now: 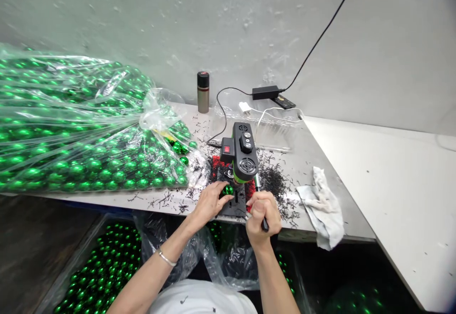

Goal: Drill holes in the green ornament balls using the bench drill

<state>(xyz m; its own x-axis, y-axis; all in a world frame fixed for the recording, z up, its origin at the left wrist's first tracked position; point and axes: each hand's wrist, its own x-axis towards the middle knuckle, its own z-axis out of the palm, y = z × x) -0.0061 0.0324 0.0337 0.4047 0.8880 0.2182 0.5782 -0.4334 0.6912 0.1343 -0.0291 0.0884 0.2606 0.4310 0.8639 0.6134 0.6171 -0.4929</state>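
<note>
A small black bench machine (pixel 245 150) with a red switch stands on the table. My left hand (pixel 210 202) holds a shiny green ball (pixel 228 189) between thumb and fingers, under the front of the machine and over its slotted black base plate (pixel 233 206). Wrapped round the black-ended lever (pixel 264 223) at the machine's right side is my right hand (pixel 263 213). Red material (pixel 251 191) shows beside the base, and black shavings (pixel 272 181) are heaped to the right. The part of the ball facing the machine is partly hidden.
A big clear bag of green balls (pixel 89 133) covers the left of the table. Behind are a bottle (pixel 203 93) and a power adapter (pixel 265 92) with cables. A white cloth (pixel 322 207) hangs over the right front edge. Below sits a bin of green balls (pixel 103 261).
</note>
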